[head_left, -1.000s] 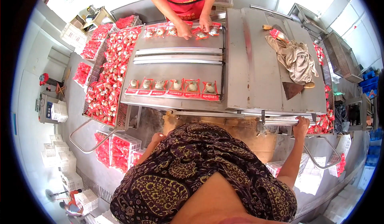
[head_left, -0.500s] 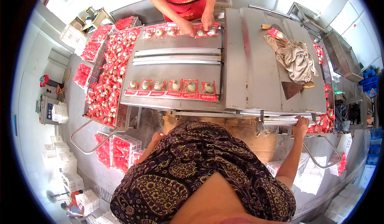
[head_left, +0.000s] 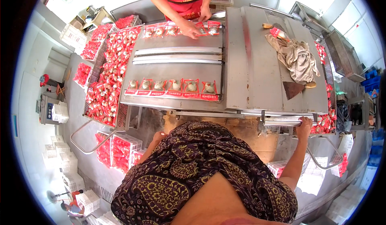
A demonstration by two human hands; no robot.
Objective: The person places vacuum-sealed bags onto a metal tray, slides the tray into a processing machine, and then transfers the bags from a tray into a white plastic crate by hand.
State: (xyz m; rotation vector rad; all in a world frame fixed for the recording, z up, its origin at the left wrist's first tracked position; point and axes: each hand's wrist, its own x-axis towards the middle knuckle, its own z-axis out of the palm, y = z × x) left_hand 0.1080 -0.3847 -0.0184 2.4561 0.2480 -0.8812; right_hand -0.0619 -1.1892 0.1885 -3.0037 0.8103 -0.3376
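Observation:
My right hand (head_left: 304, 125) is wrapped round the end of a metal rail (head_left: 281, 121) along the machine's near edge. Beside my patterned clothing, my left hand (head_left: 159, 137) hangs below the machine; its fingers are mostly hidden. Beyond it, a row of clear-and-red packets (head_left: 175, 87), each holding a pale greenish, egg-like lump, lies along the near sealing strip of the steel machine top (head_left: 181, 73). A second packet row (head_left: 160, 31) lies along the far strip. There a co-worker's hand (head_left: 189, 29) touches the packets, and the other (head_left: 205, 13) is raised just behind.
A perforated tray (head_left: 85, 104) heaped with red packets stands left of the machine. A crumpled cloth (head_left: 296, 60) lies on the grey machine lid (head_left: 257, 64) at right. Crates of red packets (head_left: 125, 146) stand on the floor, and a curved metal handle (head_left: 80, 148) juts out near them.
The co-worker's one hand has lifted back from the far packets, while the other has slid slightly right and nearer. My hands stay nearly in place, and the near row is unchanged.

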